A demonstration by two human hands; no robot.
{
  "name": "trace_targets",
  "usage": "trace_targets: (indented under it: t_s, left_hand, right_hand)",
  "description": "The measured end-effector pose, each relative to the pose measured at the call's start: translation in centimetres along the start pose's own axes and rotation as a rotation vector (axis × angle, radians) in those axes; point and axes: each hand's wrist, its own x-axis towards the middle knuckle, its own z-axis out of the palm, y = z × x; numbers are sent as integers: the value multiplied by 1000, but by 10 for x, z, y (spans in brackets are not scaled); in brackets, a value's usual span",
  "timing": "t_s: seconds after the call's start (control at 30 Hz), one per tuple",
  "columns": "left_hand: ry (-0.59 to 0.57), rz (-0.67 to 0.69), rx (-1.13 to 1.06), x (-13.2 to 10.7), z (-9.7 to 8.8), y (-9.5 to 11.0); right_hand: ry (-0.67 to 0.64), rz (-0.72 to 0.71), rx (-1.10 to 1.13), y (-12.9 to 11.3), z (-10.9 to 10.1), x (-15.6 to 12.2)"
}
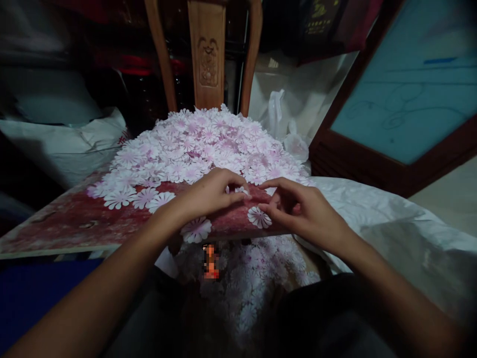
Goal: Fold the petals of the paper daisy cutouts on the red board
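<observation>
At the left edge of the frame, a white sack [61, 156] slumps with a grey thing [52, 94] just above it; whether that is inside or merely behind, I cannot tell, and the sack's contents are hidden. Next, on the worn red board [80, 219], three loose flowers [119, 198] lie in a row at left of centre, and a single flower [196, 229] rests at the board's near edge, where a passing wrist could easily brush it off. Behind them, across the middle of the frame, spreads a broad pile of flowers [208, 144], white with pinkish middles, heaped straight on the board with no tray around it. At centre, the left hand [212, 194] has thumb and forefinger curled close together; a white scrap [241, 190] shows at their tips, though whether it is pinched I cannot tell. Below, more flowers [257, 278] lie heaped in shadow, in what I cannot make out. Just right of centre, the right hand [305, 204] has thumb and forefinger spread, the thumb at the rim of a flat flower [260, 217]. Such thin petals likely crease easily, so a light fingertip hold near the firmer middle should serve best. Farther right stand pale plastic bags [296, 141], then a large white sheet or sack [354, 204], contents unseen.
</observation>
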Motion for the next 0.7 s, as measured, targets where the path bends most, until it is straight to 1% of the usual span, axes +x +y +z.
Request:
trace_targets:
  t_s: [0.1,0.17,0.27,0.4,0.53,0.57,0.63,0.7]
  left_hand:
    - [-62,8,-33,0,4,6]
    - [-82,14,-41,0,6,9]
    - [-104,-6,-51,1,8,13]
    - [-113,-11,-94,1,10,15]
    - [-103,17,-111,-1,11,17]
    - [-92,24,-113,-1,11,18]
    - [-33,38,-130,-1,9,20]
    - [87,43,-187,0,4,22]
  right_hand:
    - [33,-18,-39,0,4,0]
    - [52,-36,-65,2,7,1]
    - [68,-50,-42,4,10,1]
    - [96,-35,10,2,8,1]
    - [136,-18,80,1,6,1]
    - [148,-16,84,1,6,1]
    - [162,-4,88,0,5,1]
    - [164,16,81,-1,5,0]
